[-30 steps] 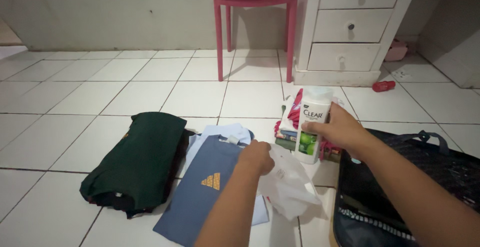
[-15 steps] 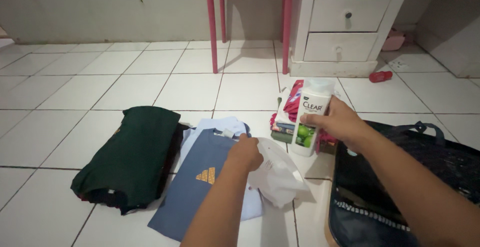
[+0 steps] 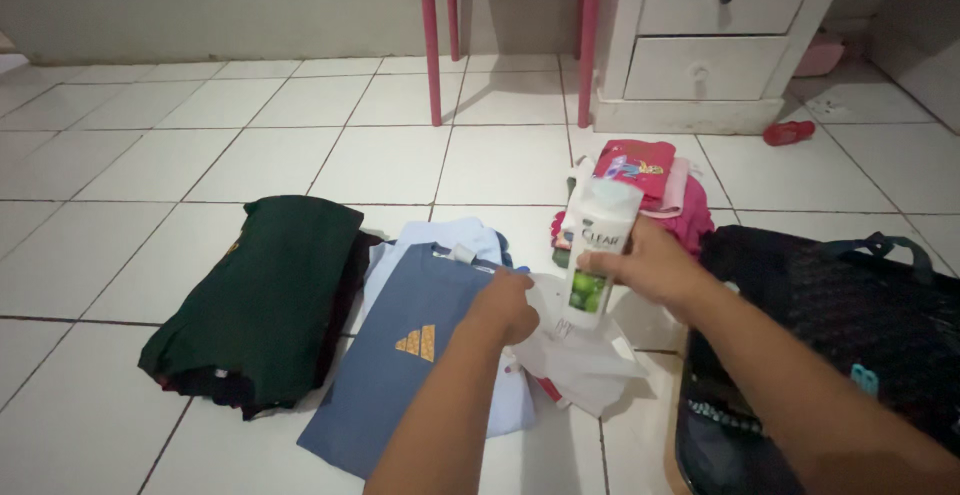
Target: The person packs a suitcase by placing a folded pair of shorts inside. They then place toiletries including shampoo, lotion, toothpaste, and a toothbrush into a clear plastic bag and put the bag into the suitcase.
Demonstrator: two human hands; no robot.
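My right hand grips a white bottle with a green patch on its label, held upright with its lower end at the mouth of a white plastic bag. My left hand pinches the bag's upper edge and holds it up just left of the bottle. The bag hangs over the floor tiles between a folded blue shirt and a black bag. Both forearms reach in from the bottom of the view.
A folded dark green garment lies left of the blue shirt. Folded pink clothes lie behind the bottle. A pink chair's legs and a white drawer unit stand at the back. A small red object lies on the tiles.
The view has tilted down and moved closer. My right hand has lowered the bottle toward the plastic bag, which my left hand keeps holding.
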